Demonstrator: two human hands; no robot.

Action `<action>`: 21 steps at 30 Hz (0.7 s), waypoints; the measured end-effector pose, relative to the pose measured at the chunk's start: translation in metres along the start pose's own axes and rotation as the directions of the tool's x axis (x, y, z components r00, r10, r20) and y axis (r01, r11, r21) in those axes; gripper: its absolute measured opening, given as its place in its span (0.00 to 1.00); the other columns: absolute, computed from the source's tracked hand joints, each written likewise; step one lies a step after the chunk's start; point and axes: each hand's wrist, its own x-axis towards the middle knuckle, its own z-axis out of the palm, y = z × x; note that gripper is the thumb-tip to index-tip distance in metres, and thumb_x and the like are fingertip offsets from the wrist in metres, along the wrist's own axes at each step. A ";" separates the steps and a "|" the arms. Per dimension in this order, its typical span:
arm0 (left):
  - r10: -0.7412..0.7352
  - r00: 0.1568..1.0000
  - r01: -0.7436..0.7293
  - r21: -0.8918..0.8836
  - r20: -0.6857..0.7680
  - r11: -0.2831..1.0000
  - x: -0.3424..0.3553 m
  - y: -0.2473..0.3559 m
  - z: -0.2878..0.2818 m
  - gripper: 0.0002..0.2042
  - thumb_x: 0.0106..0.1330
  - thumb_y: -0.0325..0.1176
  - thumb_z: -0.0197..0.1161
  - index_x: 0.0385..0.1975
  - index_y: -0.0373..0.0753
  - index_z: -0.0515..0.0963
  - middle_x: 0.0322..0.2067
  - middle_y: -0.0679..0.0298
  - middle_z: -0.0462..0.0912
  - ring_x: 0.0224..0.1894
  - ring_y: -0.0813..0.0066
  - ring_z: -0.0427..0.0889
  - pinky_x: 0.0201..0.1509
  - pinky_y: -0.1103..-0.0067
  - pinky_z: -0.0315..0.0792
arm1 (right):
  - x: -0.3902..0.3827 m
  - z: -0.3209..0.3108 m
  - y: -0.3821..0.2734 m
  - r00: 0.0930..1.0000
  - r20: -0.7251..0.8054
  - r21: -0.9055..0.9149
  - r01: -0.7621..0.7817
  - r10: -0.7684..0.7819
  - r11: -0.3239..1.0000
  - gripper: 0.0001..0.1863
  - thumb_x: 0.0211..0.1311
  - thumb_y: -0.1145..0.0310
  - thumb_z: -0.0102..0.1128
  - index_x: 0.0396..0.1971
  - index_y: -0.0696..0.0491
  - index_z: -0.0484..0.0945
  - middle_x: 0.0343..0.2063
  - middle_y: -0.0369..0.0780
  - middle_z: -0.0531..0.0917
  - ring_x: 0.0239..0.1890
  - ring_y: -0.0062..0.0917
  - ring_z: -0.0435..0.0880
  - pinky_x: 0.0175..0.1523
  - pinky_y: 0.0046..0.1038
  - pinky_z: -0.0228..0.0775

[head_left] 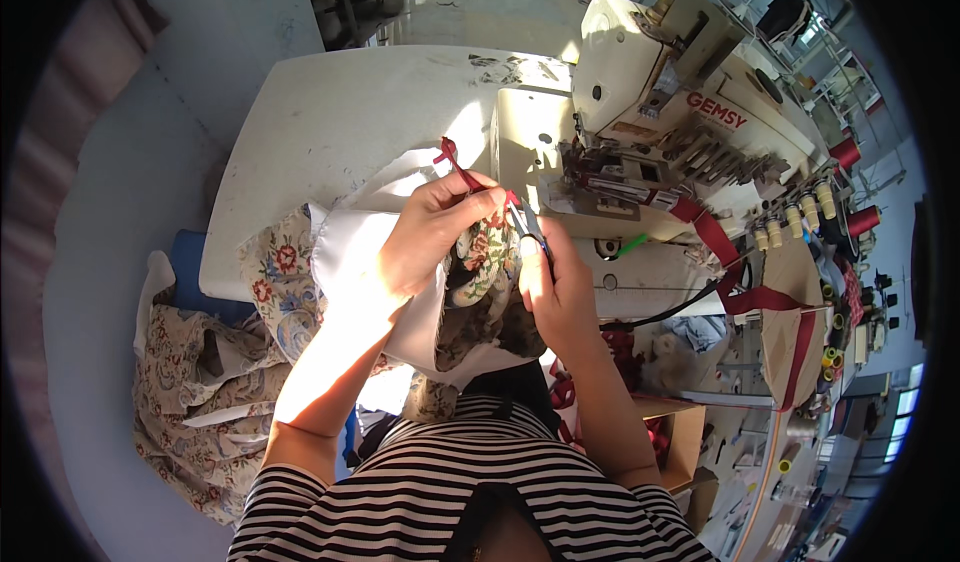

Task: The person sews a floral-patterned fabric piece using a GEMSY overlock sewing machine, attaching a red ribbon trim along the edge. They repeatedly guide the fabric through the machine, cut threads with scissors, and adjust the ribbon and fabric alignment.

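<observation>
My left hand (432, 230) pinches a narrow dark red ribbon (460, 169), whose loose end sticks up past the fingers. Close beside those fingertips, my right hand (552, 280) is closed around small metal snips (524, 220). The snips' blades point up at the red strip; whether they touch it I cannot tell. Floral tapestry fabric (488, 254) with white backing cloth (345, 247) hangs below and behind both hands, draped over the table's near edge. Part of the fabric is hidden by my left hand and forearm.
A cream sewing machine (618, 72) stands right of my hands on the white table (300, 122). Wide red tape (708, 232) runs from it to a board (790, 347) on the right. A floral fabric heap (215, 382) hangs at the left. A cardboard box (685, 447) sits lower right.
</observation>
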 end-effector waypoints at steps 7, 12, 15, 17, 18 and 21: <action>0.000 1.000 0.000 -0.002 0.005 1.000 0.002 -0.001 0.002 0.07 0.65 0.31 0.58 0.35 0.35 0.78 0.31 0.69 0.80 0.36 0.84 0.75 0.46 0.84 0.67 | 0.001 -0.001 0.003 0.999 -0.017 -0.030 0.040 -0.041 0.999 0.13 0.67 0.72 0.45 0.50 0.55 0.68 0.26 0.50 0.77 0.24 0.39 0.79 0.31 0.29 0.68; -0.009 0.999 0.009 0.010 0.049 1.000 0.002 0.002 0.002 0.06 0.65 0.31 0.57 0.35 0.36 0.78 0.31 0.70 0.79 0.35 0.84 0.74 0.46 0.83 0.65 | 0.000 -0.002 0.002 0.999 -0.017 -0.013 0.035 -0.036 0.999 0.13 0.67 0.71 0.45 0.50 0.55 0.68 0.25 0.49 0.78 0.23 0.37 0.79 0.30 0.28 0.68; 0.000 0.998 -0.001 0.028 0.067 1.000 0.002 0.003 0.002 0.07 0.66 0.32 0.57 0.35 0.36 0.78 0.31 0.70 0.79 0.35 0.84 0.74 0.46 0.84 0.65 | 0.000 -0.002 0.000 1.000 0.011 0.048 0.005 -0.006 0.999 0.13 0.68 0.71 0.45 0.50 0.54 0.69 0.23 0.46 0.78 0.21 0.30 0.78 0.29 0.27 0.67; -0.021 0.999 0.021 0.025 0.031 0.999 -0.001 0.005 0.005 0.07 0.66 0.32 0.57 0.35 0.36 0.78 0.31 0.70 0.79 0.35 0.85 0.74 0.46 0.84 0.65 | -0.001 -0.002 0.001 1.000 0.016 0.043 0.020 -0.020 0.999 0.13 0.68 0.71 0.44 0.50 0.54 0.69 0.22 0.44 0.77 0.20 0.27 0.77 0.28 0.26 0.67; -0.036 0.999 0.036 0.022 0.017 0.999 0.000 0.006 0.006 0.07 0.66 0.32 0.57 0.36 0.36 0.78 0.31 0.70 0.79 0.35 0.85 0.74 0.46 0.84 0.65 | -0.001 -0.003 0.001 1.000 0.014 0.040 0.023 -0.023 0.999 0.13 0.68 0.71 0.44 0.50 0.54 0.69 0.21 0.43 0.77 0.19 0.25 0.76 0.28 0.26 0.67; -0.075 0.995 0.075 0.011 0.060 0.997 0.002 0.007 0.006 0.07 0.66 0.33 0.58 0.35 0.37 0.78 0.31 0.71 0.79 0.35 0.86 0.74 0.45 0.84 0.65 | 0.000 -0.002 0.005 0.995 -0.019 0.021 0.099 -0.099 0.995 0.13 0.68 0.70 0.44 0.50 0.54 0.69 0.20 0.41 0.76 0.17 0.22 0.73 0.26 0.24 0.66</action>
